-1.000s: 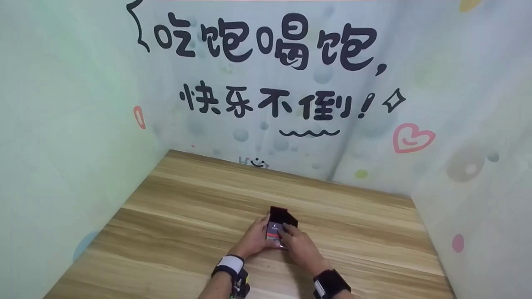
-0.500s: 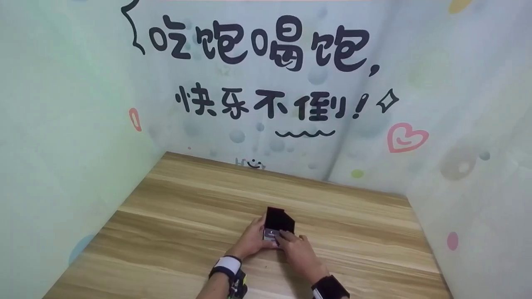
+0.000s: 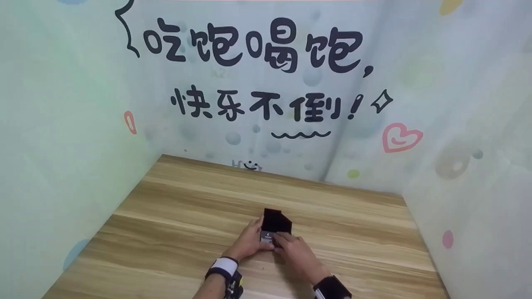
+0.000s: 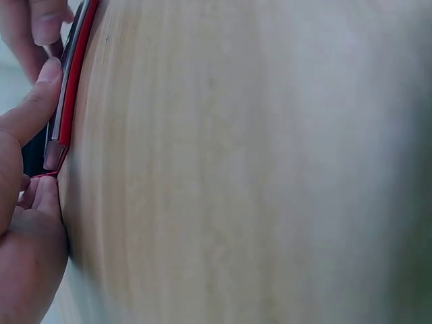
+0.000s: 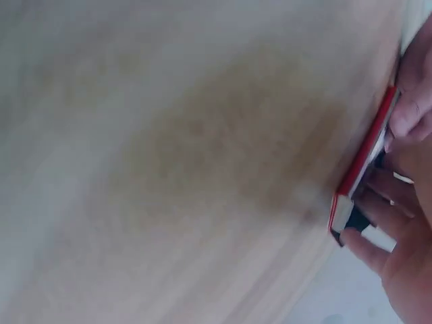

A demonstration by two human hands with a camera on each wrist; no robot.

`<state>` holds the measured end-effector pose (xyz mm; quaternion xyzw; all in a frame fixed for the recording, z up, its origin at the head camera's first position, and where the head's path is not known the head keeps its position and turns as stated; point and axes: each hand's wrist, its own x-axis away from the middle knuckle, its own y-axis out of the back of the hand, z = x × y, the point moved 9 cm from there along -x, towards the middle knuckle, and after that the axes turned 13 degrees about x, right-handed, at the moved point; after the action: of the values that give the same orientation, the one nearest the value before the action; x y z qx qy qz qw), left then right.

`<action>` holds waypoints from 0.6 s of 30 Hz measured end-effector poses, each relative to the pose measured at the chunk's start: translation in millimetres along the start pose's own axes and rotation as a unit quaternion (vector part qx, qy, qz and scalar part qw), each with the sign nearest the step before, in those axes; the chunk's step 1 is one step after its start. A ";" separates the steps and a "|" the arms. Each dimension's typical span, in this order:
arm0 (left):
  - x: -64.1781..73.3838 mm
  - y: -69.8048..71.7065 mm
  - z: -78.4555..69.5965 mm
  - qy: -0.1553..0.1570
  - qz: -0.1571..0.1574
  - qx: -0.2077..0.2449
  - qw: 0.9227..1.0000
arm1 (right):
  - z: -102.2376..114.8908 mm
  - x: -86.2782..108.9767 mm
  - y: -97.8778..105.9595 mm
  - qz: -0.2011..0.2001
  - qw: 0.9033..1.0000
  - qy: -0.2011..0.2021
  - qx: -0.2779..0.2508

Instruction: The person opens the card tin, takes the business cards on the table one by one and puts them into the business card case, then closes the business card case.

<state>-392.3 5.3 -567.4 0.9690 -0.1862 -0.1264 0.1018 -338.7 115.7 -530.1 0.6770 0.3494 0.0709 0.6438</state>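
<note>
A small flat box [image 3: 267, 236] with a red outer edge lies on the table, its black inner flaps [image 3: 276, 220] raised at the back. Inside shows a dark grey printed face with a pale crescent. My left hand [image 3: 247, 241] grips the box at its left; in the left wrist view the thumb [image 4: 40, 101] lies over the top edge and fingers [image 4: 46, 196] touch the near end. My right hand [image 3: 297, 251] reaches in from the right. In the right wrist view its bent fingers [image 5: 381, 212] lie over the box and at its right end; whether they pinch anything is hidden.
The wood-grain table [image 3: 199, 199] spreads around the hands. Printed cloth walls [image 3: 232, 137] enclose it at the back and both sides. A strapped device [image 3: 233, 284] sits on the left wrist, and a black band [image 3: 331, 287] on the right.
My right fingers have drawn lower over the box, nearer to me, and less of the printed face shows. More of the black flaps is visible. My left hand keeps its hold.
</note>
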 end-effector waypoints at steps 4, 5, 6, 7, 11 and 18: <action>4.4 2.0 -0.8 0.006 0.000 0.011 1.000 | -19.9 -1.2 -2.6 0.024 0.996 -0.076 -0.048; 5.5 2.1 -1.5 0.003 0.000 0.018 1.000 | -24.4 -0.8 -3.8 0.028 0.994 -0.091 -0.056; 6.4 2.3 -2.1 0.004 0.000 0.026 1.000 | -28.0 0.0 -5.9 0.034 0.992 -0.104 -0.064; 7.0 2.1 -3.2 -0.002 0.002 0.037 0.999 | -30.4 0.6 -7.1 0.034 0.991 -0.110 -0.071; 8.0 2.5 -9.1 -0.026 0.003 0.052 0.998 | -33.4 2.8 -10.4 0.026 0.989 -0.121 -0.082; 11.1 5.2 -25.6 -0.059 -0.024 -0.065 0.996 | -26.3 3.8 2.0 -0.035 0.995 -0.095 0.019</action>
<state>-376.8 0.1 -544.2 0.9554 -0.1597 -0.1977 0.1504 -349.5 139.6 -525.4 0.6802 0.3111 -0.0230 0.6634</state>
